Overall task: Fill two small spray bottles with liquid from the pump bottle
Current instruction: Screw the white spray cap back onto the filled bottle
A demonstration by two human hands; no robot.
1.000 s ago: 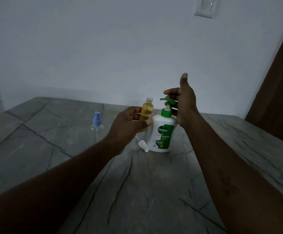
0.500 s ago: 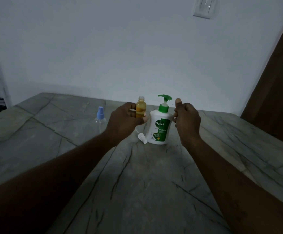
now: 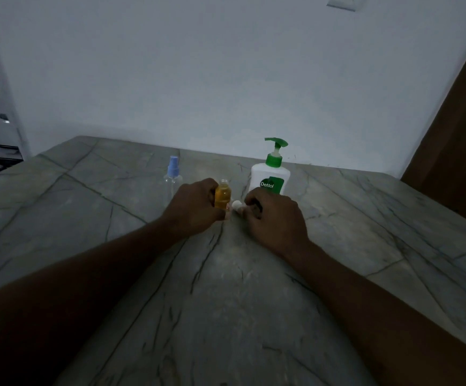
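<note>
left hand (image 3: 195, 210) grips amber bottle (image 3: 222, 196), right hand (image 3: 275, 218) pinches white cap (image 3: 237, 204); veined stone table (image 3: 254, 302), white wall (image 3: 198, 65)

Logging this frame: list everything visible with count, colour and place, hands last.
pump bottle: one, white with green pump, upright behind the right hand
amber bottle: one, uncapped, amber liquid inside, in the left hand
spray bottle: one, clear with blue sprayer, upright left of the amber bottle
spray cap: one, white, between the hands
table: one, grey veined stone
wall switch: one, white, top right
door: one, brown, right edge
left hand: grips the amber bottle
right hand: fingers curl round the spray cap
</note>
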